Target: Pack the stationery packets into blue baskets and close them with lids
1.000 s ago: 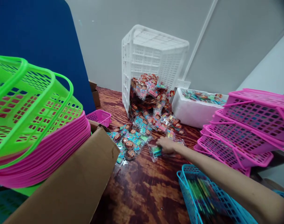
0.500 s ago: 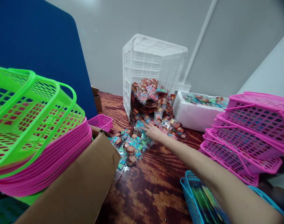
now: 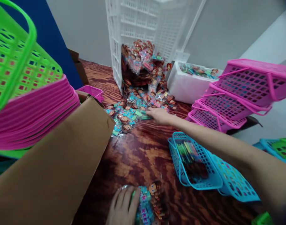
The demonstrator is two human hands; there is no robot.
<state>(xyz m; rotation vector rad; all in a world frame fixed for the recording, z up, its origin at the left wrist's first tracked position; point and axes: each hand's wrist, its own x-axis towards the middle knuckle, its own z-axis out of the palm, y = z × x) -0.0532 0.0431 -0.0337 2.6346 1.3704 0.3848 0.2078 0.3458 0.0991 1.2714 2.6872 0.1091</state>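
Note:
My right hand [image 3: 159, 115] reaches far across the wooden table [image 3: 138, 156] and rests on the edge of a spill of small wrapped packets with cartoon faces [image 3: 131, 107]; its fingers are on a green packet, and whether they grip it is unclear. The packets pour out of a tipped white crate [image 3: 138, 28]. At the bottom edge my left hand [image 3: 123, 206] lies with its fingers curled on a bundle of the same packets [image 3: 152, 201].
A cardboard box [image 3: 60, 162] and a stack of pink and green baskets [image 3: 28, 103] fill the left. Blue baskets [image 3: 199, 165] holding colourful sticks sit at the right, with stacked pink baskets [image 3: 237, 93] and a white foam box [image 3: 187, 84] behind.
The view has dropped lower and closer. My right hand has slid a little along the packet pile. My left hand and its bundle have come into view.

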